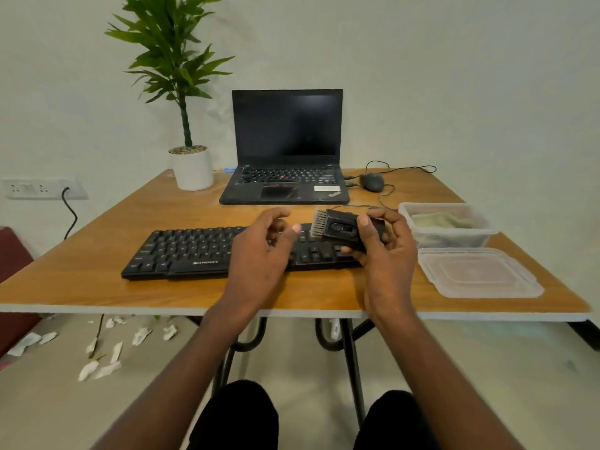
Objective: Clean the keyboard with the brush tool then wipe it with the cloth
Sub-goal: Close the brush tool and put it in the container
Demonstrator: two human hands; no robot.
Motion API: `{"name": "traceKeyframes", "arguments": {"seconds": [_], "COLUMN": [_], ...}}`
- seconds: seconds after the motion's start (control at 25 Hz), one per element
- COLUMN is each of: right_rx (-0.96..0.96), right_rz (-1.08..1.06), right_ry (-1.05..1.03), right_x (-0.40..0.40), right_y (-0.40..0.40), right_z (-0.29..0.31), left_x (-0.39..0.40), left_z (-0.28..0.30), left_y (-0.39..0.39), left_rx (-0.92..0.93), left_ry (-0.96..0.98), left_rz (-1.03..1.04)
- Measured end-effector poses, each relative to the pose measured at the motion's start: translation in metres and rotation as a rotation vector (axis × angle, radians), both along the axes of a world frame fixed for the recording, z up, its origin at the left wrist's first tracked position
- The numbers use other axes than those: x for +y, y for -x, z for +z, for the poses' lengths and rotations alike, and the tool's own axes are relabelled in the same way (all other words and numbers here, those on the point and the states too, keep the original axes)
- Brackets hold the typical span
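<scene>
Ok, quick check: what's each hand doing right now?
Left hand: empty, fingers loosely curled above the keyboard.
Right hand: holding the brush tool, bristles pointing left.

Keyboard (207,251) before laptop (285,151) (container (454,235) at right)

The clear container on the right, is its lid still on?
No, the lid lies flat on the table in front of the open container.

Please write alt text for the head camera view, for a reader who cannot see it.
A person's right hand holds a black brush tool above a black keyboard on a wooden table, with the left hand empty beside it. Behind are a laptop and potted plant; a cloth lies in a plastic container.
</scene>
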State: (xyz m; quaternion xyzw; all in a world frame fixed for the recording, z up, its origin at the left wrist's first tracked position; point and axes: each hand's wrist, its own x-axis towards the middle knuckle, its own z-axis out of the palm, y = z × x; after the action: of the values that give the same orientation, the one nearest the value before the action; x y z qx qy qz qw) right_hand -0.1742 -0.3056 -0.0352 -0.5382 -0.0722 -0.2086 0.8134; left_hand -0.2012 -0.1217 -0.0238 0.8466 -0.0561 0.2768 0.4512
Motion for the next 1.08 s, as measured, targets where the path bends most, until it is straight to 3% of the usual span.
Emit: {"name": "traceKeyframes", "arguments": {"seconds": [0.16, 0.4, 1.08], "right_rx": [0.094, 0.034, 0.044], "right_rz": [0.043, 0.07, 0.211], "right_ry": [-0.042, 0.278, 0.095], "right_x": [-0.002, 0.001, -0.008], "right_y": [-0.008, -0.002, -0.009], "right_z": [-0.003, -0.001, -0.011], "left_x": [-0.022, -0.016, -0.014], "left_z": [0.002, -0.01, -0.013], "left_y": [-0.022, -0.037, -0.038], "left_rx": [0.132, 0.065, 0.065], "left_ry": [0.119, 0.231, 0.286], "left_rz": [-0.407, -0.444, -0.447]}}
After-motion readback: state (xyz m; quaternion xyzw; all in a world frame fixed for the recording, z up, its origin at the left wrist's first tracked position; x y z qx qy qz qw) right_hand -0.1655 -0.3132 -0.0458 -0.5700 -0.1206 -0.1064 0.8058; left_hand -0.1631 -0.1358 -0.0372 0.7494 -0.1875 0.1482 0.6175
